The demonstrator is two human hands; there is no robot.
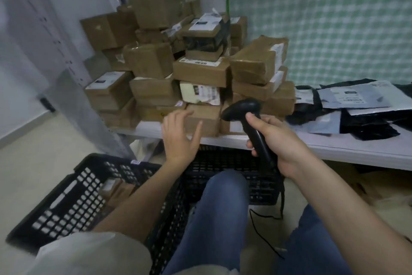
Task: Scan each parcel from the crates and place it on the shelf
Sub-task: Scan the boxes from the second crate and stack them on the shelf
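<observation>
Fingers of the left hand are spread and hold nothing, hovering just before a brown box at the shelf edge, while the right hand is curled round a black scanner. Parcels are piled on the shelf, grey mailers lie to their right, and more boxes show inside the left crate. Judged light, stiff and tape-slick, the cartons are best held across opposite side faces; the mailers appear soft and want support from beneath.
</observation>
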